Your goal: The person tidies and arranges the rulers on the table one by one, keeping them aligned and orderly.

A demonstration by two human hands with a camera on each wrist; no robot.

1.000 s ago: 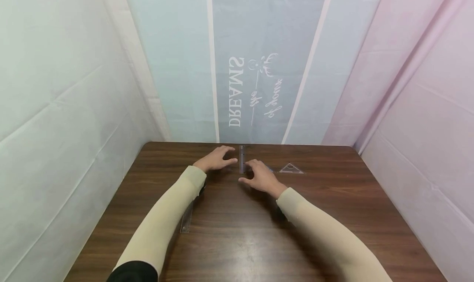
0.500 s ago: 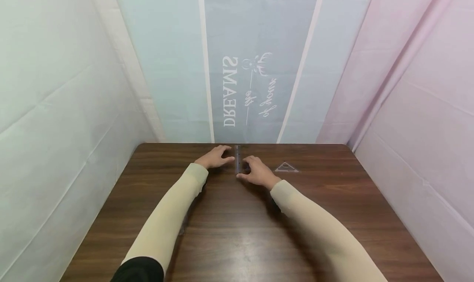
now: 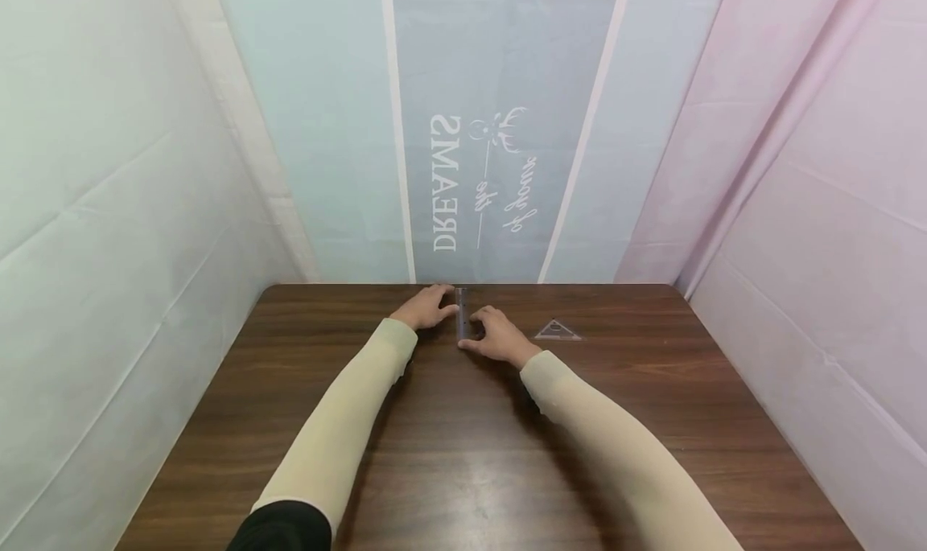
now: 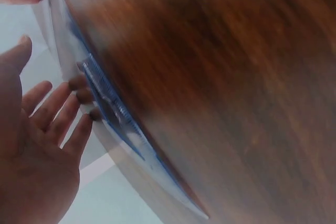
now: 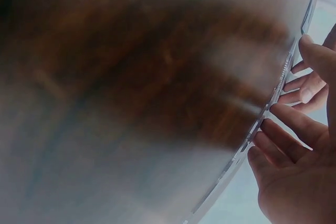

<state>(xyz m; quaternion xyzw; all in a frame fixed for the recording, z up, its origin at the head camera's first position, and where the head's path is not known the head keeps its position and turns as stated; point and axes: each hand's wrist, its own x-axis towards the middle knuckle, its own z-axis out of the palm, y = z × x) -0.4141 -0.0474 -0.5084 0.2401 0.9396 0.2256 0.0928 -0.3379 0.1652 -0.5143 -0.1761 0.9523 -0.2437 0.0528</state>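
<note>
On the table's far part, a clear straight ruler points away from me between both hands. My left hand is on its left side, with the thumb at or very near the ruler's edge. My right hand is on the other side, its thumb by the near end and its fingertips close along the edge. Neither hand plainly grips it. Beneath my left fingers, the left wrist view has a clear plastic piece with blue edges and scale marks; its kind is unclear. A clear set square lies to the right.
The brown wooden table ends at a far edge just past the hands. Behind it hangs a pale blue printed cloth. White sheets hang along the sides.
My right hand has moved left and inward, so both hands now flank the ruler closely. The left sleeve now hides a second clear ruler seen earlier. The head view has shifted slightly.
</note>
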